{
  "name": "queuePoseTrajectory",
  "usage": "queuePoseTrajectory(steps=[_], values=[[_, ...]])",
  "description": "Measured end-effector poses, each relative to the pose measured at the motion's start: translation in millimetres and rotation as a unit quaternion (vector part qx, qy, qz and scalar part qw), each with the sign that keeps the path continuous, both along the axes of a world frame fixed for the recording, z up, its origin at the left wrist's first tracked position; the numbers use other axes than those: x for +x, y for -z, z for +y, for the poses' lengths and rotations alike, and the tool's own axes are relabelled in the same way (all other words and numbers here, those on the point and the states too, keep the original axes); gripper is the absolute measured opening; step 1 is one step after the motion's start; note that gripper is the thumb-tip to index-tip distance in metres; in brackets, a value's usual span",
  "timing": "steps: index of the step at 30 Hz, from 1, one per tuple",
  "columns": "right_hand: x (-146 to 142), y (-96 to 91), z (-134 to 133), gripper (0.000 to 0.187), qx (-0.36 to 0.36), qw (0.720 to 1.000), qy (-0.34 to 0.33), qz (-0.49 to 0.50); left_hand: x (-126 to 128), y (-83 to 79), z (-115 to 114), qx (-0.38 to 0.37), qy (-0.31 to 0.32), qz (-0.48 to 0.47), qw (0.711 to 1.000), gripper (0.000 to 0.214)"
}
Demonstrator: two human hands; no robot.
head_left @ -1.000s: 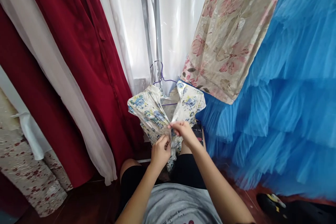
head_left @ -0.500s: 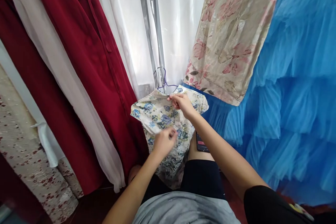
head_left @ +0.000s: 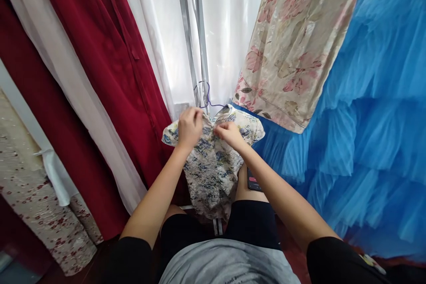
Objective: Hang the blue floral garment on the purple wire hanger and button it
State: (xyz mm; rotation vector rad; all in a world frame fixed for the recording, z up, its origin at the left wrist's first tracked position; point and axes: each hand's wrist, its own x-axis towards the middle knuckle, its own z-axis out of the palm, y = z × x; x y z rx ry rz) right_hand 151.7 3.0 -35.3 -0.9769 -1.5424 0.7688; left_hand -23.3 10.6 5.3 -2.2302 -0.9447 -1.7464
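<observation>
A short-sleeved floral blouse (head_left: 203, 175), white with blue flowers, hangs from a purple hanger (head_left: 209, 97) in front of me. My right hand (head_left: 229, 135) pinches its front just below the neckline. Over the left side of the collar is my left hand (head_left: 191, 129), its fingers curled in and slightly blurred; they appear closed on the fabric there. A seam or opening edge runs down the middle of the front, below the hands. The fingertips of both hands are partly hidden.
A metal rack post (head_left: 193, 40) stands behind the hanger, before a white curtain (head_left: 226, 31). Red fabric (head_left: 100, 66) hangs at left. On the right are a beige floral cloth (head_left: 289, 62) and blue ruffled tulle (head_left: 376, 133). A phone (head_left: 253, 182) lies on my thigh.
My left hand has risen from the middle of the blouse to the left side of its collar. My right hand stays near the neckline, and the front of the blouse now hangs differently.
</observation>
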Motion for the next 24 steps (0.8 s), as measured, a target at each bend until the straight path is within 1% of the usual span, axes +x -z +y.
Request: queuePoseTrajectory(steps=[2, 3, 4, 5, 6, 7, 8, 9, 11, 14, 16, 17, 18, 19, 21, 22, 24], values=[[-2, 14.2, -2, 0.024, -0.017, 1.0, 0.0, -0.008, -26, -3.3, 13, -0.034, -0.014, -0.129, 0.991, 0.02], [-4, 21.0, -4, 0.025, -0.024, 1.0, -0.006, -0.005, -41, -2.6, 21, -0.066, -0.014, -0.213, 0.975, 0.018], [-6, 27.4, -6, 0.025, -0.03, 0.999, -0.012, -0.001, -57, 0.4, 30, -0.107, -0.008, -0.305, 0.946, 0.017], [-9, 33.3, -9, 0.025, -0.036, 0.999, -0.018, 0.005, -72, 6.3, 39, -0.16, 0.009, -0.411, 0.898, 0.018], [-12, 38.7, -12, 0.025, -0.042, 0.999, -0.025, 0.011, -84, 15.2, 46, -0.215, 0.028, -0.509, 0.833, 0.022], [-15, 43.7, -14, 0.025, -0.047, 0.998, -0.031, 0.019, -94, 27.1, 52, -0.248, 0.031, -0.555, 0.793, 0.026], [-19, 48.5, -17, 0.025, -0.05, 0.998, -0.037, 0.027, -100, 41.7, 55, -0.277, 0.035, -0.586, 0.761, 0.029], [-23, 53.3, -19, 0.025, -0.053, 0.997, -0.041, 0.037, -102, 58.4, 56, -0.301, 0.037, -0.602, 0.738, 0.031], [-28, 63.0, -22, 0.025, -0.059, 0.995, -0.036, 0.065, -96, 95.6, 53, -0.346, 0.046, -0.618, 0.705, 0.03], [-25, 79.6, -25, 0.029, -0.075, 0.99, 0.005, 0.12, -71, 148.7, 37, -0.398, 0.071, -0.634, 0.659, 0.027], [-17, 92.6, -27, 0.03, -0.087, 0.984, 0.044, 0.148, -52, 173.2, 24, -0.414, 0.098, -0.641, 0.639, 0.026], [-12, 99.7, -29, 0.03, -0.093, 0.982, 0.06, 0.155, -44, 180.5, 17, -0.415, 0.114, -0.643, 0.634, 0.025], [-7, 107.3, -32, 0.03, -0.098, 0.98, 0.071, 0.157, -37, 184.3, 9, -0.411, 0.133, -0.644, 0.631, 0.023], [-4, 115.3, -35, 0.03, -0.102, 0.98, 0.079, 0.154, -31, 184.5, 1, -0.403, 0.153, -0.645, 0.631, 0.02], [-2, 131.2, -43, 0.027, -0.11, 0.98, 0.091, 0.14, -22, 175.7, -17, -0.381, 0.198, -0.639, 0.638, 0.015], [-4, 138.4, -48, 0.025, -0.112, 0.979, 0.1, 0.135, -18, 167.9, -27, -0.366, 0.226, -0.624, 0.652, 0.015], [-10, 148.5, -60, 0.022, -0.11, 0.976, 0.134, 0.131, -13, 148.8, -47, -0.342, 0.286, -0.561, 0.698, 0.021]])
